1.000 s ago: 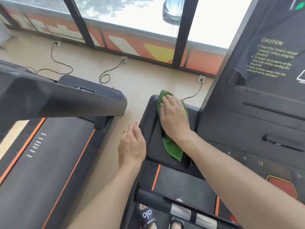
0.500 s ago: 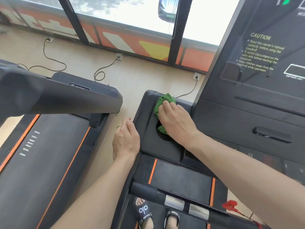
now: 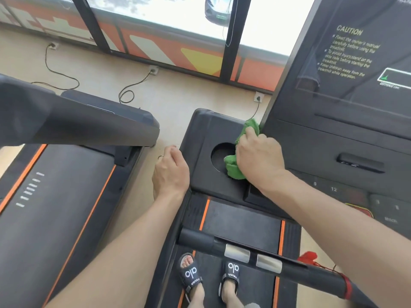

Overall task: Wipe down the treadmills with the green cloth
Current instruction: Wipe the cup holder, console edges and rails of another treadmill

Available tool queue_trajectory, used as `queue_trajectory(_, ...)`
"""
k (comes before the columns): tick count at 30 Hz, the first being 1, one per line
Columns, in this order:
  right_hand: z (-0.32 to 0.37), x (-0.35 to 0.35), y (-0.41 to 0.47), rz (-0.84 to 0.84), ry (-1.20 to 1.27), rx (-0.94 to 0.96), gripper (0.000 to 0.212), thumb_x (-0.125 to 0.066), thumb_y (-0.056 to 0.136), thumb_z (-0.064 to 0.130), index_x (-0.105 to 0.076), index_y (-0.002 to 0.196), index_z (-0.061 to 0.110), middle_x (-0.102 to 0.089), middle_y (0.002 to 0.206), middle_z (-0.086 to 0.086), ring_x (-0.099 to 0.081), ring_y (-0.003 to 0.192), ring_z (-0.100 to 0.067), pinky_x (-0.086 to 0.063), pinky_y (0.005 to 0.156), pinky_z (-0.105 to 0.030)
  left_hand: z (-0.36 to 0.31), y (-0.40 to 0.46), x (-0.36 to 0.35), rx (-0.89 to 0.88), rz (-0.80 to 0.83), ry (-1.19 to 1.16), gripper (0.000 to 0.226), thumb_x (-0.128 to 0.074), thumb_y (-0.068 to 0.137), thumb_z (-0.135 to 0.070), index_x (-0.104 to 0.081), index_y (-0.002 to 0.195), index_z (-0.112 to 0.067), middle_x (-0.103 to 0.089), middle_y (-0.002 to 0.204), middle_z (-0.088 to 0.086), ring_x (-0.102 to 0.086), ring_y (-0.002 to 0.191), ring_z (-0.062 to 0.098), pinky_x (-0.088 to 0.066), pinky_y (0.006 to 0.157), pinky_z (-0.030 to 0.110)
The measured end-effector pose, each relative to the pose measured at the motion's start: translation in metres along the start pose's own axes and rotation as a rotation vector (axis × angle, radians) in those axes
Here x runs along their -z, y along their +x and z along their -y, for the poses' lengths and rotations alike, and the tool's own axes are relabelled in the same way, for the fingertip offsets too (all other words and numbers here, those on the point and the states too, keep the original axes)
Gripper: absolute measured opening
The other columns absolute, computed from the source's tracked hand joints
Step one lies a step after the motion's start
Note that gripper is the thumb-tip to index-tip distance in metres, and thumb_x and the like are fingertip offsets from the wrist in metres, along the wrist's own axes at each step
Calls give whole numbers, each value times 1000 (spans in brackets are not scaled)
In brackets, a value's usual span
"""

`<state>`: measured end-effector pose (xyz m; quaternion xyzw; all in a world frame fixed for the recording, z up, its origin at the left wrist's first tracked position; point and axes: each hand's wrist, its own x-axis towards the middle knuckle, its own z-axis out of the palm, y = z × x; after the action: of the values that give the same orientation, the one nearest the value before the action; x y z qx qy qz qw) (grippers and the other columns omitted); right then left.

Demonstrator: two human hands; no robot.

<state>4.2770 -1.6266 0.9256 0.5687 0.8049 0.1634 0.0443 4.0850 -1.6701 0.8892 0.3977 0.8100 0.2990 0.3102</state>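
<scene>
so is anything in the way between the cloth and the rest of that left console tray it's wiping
Nothing visible is. The right hand presses the green cloth against the tray beside the round cup holder, and the tray surface around it is bare. The left hand rests at the tray's outer edge, off the top surface.

Floor (image 3: 182,101): pale beige. Carried two black treadmills: one (image 3: 66,207) at left with orange-edged belt, another (image 3: 240,221) at right. Black power cords (image 3: 131,90) lay looped on it, running to sockets (image 3: 154,70) near the window.
</scene>
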Motion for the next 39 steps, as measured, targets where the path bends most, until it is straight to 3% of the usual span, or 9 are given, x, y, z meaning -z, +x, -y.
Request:
queue_trajectory(7, 69, 13, -76, 52, 151, 14, 47, -9, 92, 9, -54, 80, 15, -44, 82, -8, -51, 77, -26, -15, 50, -33, -3, -1, -1, -1, 20, -8, 40, -21, 106, -28, -58, 114, -17, -65, 109, 14, -54, 106, 35, -28, 77, 36)
queue_trajectory(15, 112, 13, -65, -167, 477, -105, 21, -48, 95, 5, -57, 78, 12, -49, 79, -5, -48, 67, -22, -34, 51, -32, 0, -2, 6, 19, -36, -161, 42, -25, 107, -22, -63, 124, -18, -67, 124, 5, -53, 117, 26, -28, 84, 26)
queue_trajectory(18, 111, 31, -120, -68, 1050, -433, 18, -49, 100, 14, -57, 85, 14, -52, 89, 1, -50, 71, -15, -39, 61, -24, -1, -5, 6, 31, -9, -143, 41, -23, 107, -22, -63, 118, -16, -66, 120, 9, -47, 101, 21, -25, 79, 27)
queue_trajectory(22, 92, 13, -138, 90, 1620, -1682, 24, -43, 93, 16, -62, 78, 14, -69, 86, -4, -65, 80, -25, -55, 68, -36, 0, -7, 8, 50, 6, -152, 41, -23, 107, -22, -62, 115, -16, -65, 116, 7, -40, 95, 17, -25, 78, 26)
queue_trajectory(25, 55, -8, -130, 13, 1982, -2195, 29, -41, 94, 2, -66, 92, 18, -70, 94, -3, -67, 78, -24, -58, 51, -31, 1, -9, 10, 55, 2, -145, 42, -22, 107, -23, -62, 118, -16, -65, 120, 8, -40, 96, 17, -26, 80, 27)
queue_trajectory(28, 34, -24, -132, -123, 2030, -2392, 37, -36, 95, 12, -64, 117, 23, -68, 116, 1, -64, 98, -25, -61, 66, -41, -1, -9, 10, 53, 10, -133, 43, -22, 107, -23, -62, 119, -15, -65, 121, 10, -40, 96, 17, -26, 80, 28)
queue_trajectory(30, 30, -23, -128, -211, 2102, -2420, 37, -31, 97, 20, -66, 108, 22, -74, 88, -1, -64, 87, -23, -60, 70, -40, -1, -9, 9, 51, 14, -136, 43, -21, 107, -23, -62, 118, -15, -65, 121, 10, -40, 95, 18, -27, 81, 28)
queue_trajectory(33, 41, -9, -111, -265, 2199, -2518, 35, -30, 96, 23, -58, 75, 20, -60, 48, 3, -54, 59, -19, -51, 48, -22, -2, -9, 8, 45, 20, -137, 43, -21, 107, -23, -62, 117, -15, -65, 119, 10, -43, 96, 20, -28, 81, 29)
queue_trajectory(39, 124, 17, -54, 79, 2455, -2454, 31, -38, 96, 21, -66, 85, 19, -68, 87, -4, -64, 73, -25, -54, 70, -35, -2, -5, 6, 29, 21, -124, 43, -22, 107, -23, -62, 121, -16, -66, 119, 12, -50, 105, 26, -28, 80, 30)
